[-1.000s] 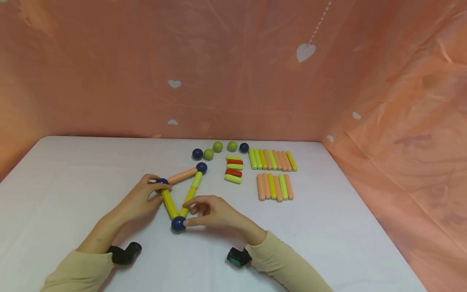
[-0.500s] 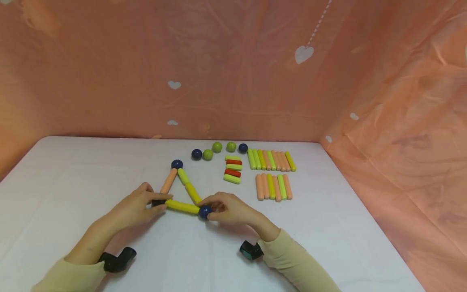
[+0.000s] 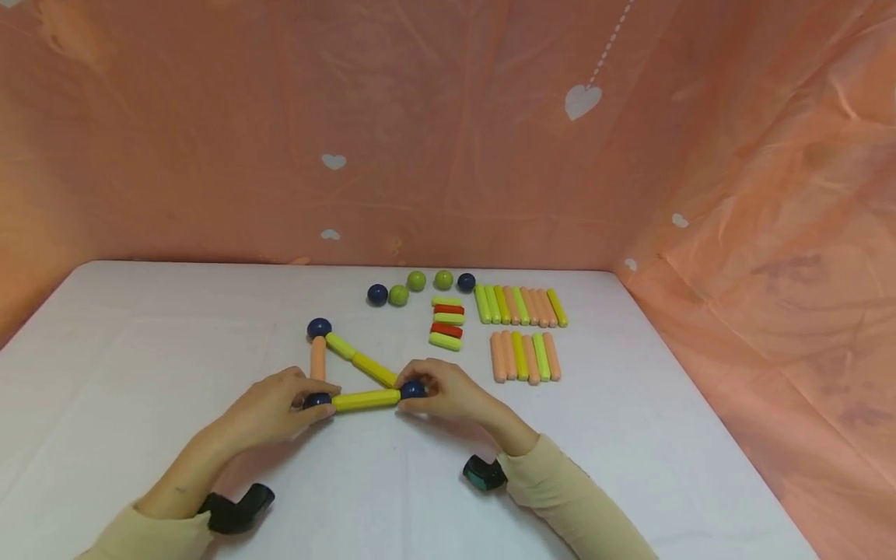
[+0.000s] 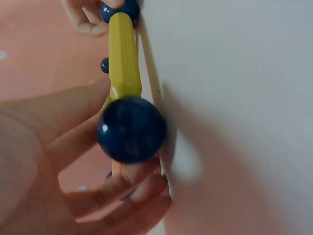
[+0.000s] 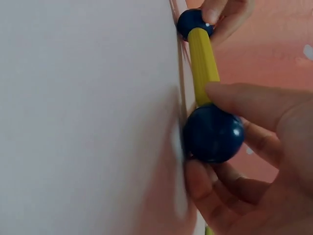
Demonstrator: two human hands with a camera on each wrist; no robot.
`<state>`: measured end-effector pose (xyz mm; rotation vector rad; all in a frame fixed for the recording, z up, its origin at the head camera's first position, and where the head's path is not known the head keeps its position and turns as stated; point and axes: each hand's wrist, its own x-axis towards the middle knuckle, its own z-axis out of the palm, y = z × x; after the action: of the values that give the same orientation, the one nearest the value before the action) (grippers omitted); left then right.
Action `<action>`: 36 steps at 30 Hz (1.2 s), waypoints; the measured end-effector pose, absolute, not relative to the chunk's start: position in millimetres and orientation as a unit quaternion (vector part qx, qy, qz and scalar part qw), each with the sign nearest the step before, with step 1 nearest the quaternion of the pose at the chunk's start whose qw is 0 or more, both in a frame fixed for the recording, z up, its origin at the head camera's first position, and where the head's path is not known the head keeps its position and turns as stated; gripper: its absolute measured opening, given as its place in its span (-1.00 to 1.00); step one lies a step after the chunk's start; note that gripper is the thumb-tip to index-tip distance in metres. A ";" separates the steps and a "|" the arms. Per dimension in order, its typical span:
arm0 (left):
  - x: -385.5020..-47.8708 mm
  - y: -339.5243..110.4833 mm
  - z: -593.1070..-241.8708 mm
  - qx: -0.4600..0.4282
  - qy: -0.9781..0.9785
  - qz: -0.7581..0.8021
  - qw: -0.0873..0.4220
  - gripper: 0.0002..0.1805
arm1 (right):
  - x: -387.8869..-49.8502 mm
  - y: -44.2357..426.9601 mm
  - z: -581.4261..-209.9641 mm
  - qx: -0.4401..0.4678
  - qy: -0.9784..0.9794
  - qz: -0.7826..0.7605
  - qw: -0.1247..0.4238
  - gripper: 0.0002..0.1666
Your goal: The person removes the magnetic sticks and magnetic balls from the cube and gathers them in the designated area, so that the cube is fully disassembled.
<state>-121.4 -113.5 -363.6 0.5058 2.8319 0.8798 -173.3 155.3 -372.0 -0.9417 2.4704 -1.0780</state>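
A flat triangle of magnetic rods and dark blue balls lies on the white table. My left hand (image 3: 280,408) holds its near left ball (image 4: 131,129) between thumb and fingers. Around the right corner ball (image 5: 214,133), my right hand (image 3: 448,395) has its thumb and fingers curled. A yellow rod (image 3: 366,400) joins these two balls. From the left ball a peach rod (image 3: 318,358) runs up to the far ball (image 3: 319,328). A light green rod (image 3: 341,346) and another yellow rod (image 3: 374,369), end to end, slope from there towards the right ball.
Behind the triangle sit loose green balls (image 3: 416,281) and blue balls (image 3: 377,295). Short green and red rods (image 3: 446,330) are stacked in a column. Two rows of longer rods (image 3: 521,306) lie at the right. An orange curtain (image 3: 448,140) hangs beyond the table (image 3: 175,327).
The triangle has turned counterclockwise on the table, its far ball swinging left and its near ball swinging right. The left hand has come nearer; the right hand has moved right with its ball.
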 end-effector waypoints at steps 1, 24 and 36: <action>-121.3 -113.1 -364.4 0.161 0.939 0.298 0.063 -0.67 | -173.8 154.4 -372.6 -0.330 0.855 -0.374 0.141 -0.75; -128.1 -113.8 -371.8 0.131 0.924 0.353 0.063 -0.77 | -186.9 161.4 -367.3 -0.260 0.867 -0.400 0.144 -0.71; -127.5 -133.1 -372.7 0.200 0.887 0.401 0.117 -0.57 | -239.2 140.9 -357.5 -0.156 0.888 -0.430 0.053 -0.52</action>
<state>-127.5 -133.1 -372.7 0.5849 2.5957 1.1734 -239.2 140.9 -357.5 -0.4729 2.6979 -1.3066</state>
